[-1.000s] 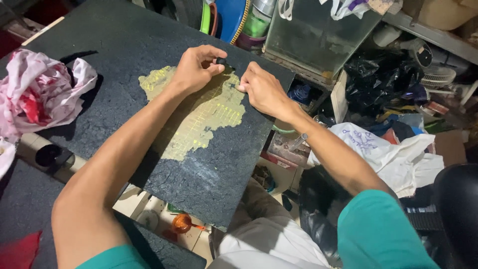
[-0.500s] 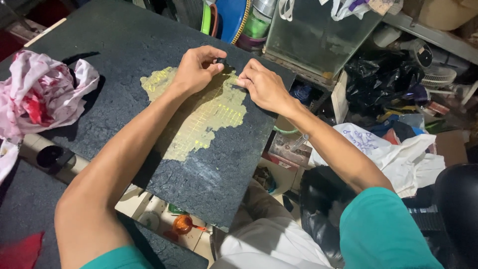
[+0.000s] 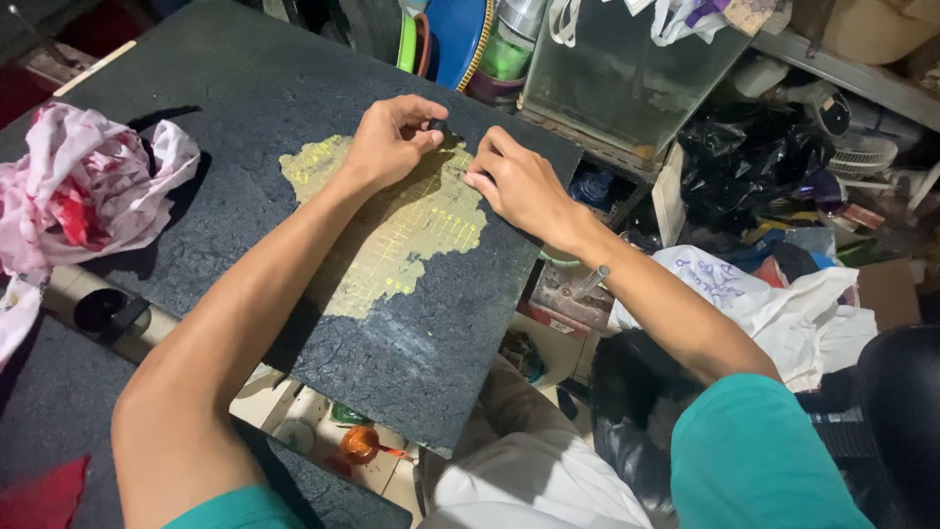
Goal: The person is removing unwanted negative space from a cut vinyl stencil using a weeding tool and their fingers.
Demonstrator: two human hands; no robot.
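A dark board [image 3: 225,88] lies in front of me, its worn middle showing a yellow-green gridded patch [image 3: 411,235]. My left hand [image 3: 387,142] rests on the far edge of that patch, fingers curled around a small dark object [image 3: 438,125]. My right hand [image 3: 519,186] lies flat beside it, fingertips pressing the patch close to the left hand. What sits under the right fingertips is hidden.
A crumpled white and red-stained cloth [image 3: 83,191] lies on the board's left side. Behind the board stand a glass tank [image 3: 627,78] and a blue plate [image 3: 455,39]. A white bag [image 3: 774,304], black bags [image 3: 744,157] and clutter fill the right.
Both hands stay at the far edge of the patch with only slight shifts of the fingers.
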